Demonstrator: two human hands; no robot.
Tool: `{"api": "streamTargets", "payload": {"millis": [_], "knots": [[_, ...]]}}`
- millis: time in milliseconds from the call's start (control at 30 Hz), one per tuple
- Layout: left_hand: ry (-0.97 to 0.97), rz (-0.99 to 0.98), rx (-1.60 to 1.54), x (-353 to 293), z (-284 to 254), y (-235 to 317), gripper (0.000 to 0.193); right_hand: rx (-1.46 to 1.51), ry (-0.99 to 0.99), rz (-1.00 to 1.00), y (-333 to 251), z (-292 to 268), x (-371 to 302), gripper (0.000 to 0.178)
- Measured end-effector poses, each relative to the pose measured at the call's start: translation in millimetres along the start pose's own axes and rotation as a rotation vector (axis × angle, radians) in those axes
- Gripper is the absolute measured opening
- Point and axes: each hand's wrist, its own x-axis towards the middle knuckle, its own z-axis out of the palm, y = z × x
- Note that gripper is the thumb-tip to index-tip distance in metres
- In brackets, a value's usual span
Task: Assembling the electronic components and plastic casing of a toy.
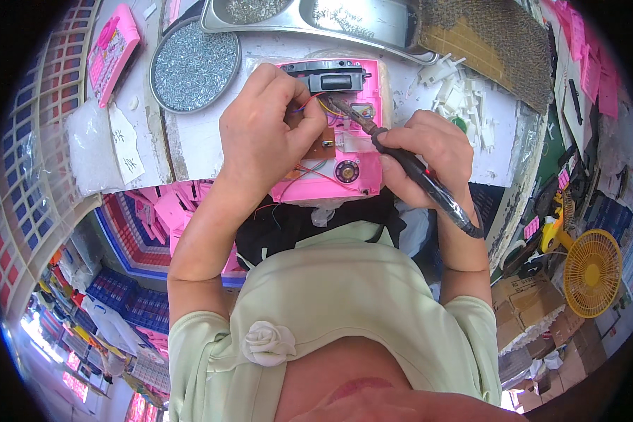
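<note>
An open pink plastic housing (309,191) lies on the table in front of me. Inside it are a brown circuit board (323,150), a small round speaker (347,171), a black module (335,82) at the far edge and thin coloured wires. My right hand (432,149) grips a black-handled soldering iron (423,176), its metal end reaching down to the wires beside the black module. My left hand (266,133) is closed in a pinch on a thin wire (307,104) near that end. The fingers hide part of the circuit board.
A round dish of small screws (195,67) stands at the far left, next to a pink toy-like panel (112,53). Beyond the housing is a metal tray (299,27) with small parts. White plastic pieces (471,105) lie to the right. A yellow fan (592,273) stands lower right.
</note>
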Motion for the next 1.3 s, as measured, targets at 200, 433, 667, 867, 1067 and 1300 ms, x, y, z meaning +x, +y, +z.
{"api": "streamTargets", "payload": {"millis": [200,433,667,867,1067,1300], "knots": [[-0.009,-0.018,-0.001,1,0,1,0.014,-0.009,-0.022,0.015,-1,-2,1,0.033],[-0.005,-0.013,0.009,1,0,0,0.015,-0.008,-0.025,0.014,-2,-6,-3,0.033],[0.0,-0.016,0.015,1,1,0,0.015,-0.01,0.002,0.011,-3,-10,-6,0.032],[0.002,-0.014,0.013,1,1,0,0.015,0.0,0.0,0.009,-1,-11,-8,0.034],[0.01,0.001,0.016,1,1,0,0.014,0.005,0.013,0.011,-3,-12,-6,0.035],[0.034,0.05,0.002,2,-1,0,0.013,-0.004,0.022,0.006,-2,-15,-6,0.036]]}}
